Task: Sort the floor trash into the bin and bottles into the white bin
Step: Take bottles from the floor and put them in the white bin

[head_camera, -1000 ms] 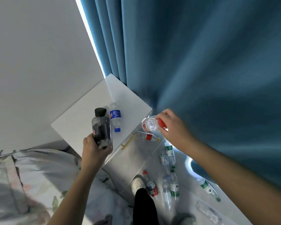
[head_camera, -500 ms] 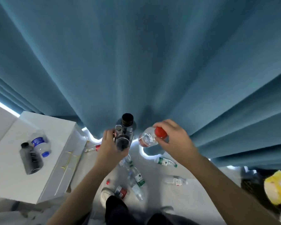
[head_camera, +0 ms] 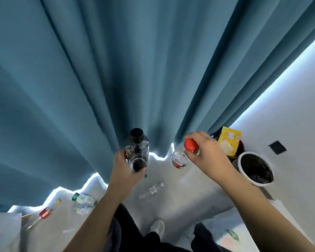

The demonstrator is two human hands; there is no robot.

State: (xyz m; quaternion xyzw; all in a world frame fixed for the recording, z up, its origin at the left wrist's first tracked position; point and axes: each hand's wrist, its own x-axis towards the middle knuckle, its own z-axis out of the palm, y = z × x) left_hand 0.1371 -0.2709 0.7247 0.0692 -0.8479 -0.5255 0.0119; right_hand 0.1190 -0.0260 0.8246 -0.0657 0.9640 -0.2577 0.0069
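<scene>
Blue curtain (head_camera: pixel 116 79) hangs close before you over the pale floor (head_camera: pixel 173 202), your left hand (head_camera: pixel 124 171) gripping a dark bottle (head_camera: pixel 139 151), your right hand (head_camera: pixel 209 157) pinching a red-capped bottle (head_camera: pixel 179 159) near the white bin (head_camera: pixel 258 184), a green-capped bottle (head_camera: pixel 83 201) lying below.

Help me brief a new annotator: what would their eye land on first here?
The teal curtain fills most of the view. In front of it, the left hand grips a black-capped bottle and the right hand holds a clear bottle by its red cap. At the right stands a white bin with a dark liner, a yellow packet just beyond it.
</scene>
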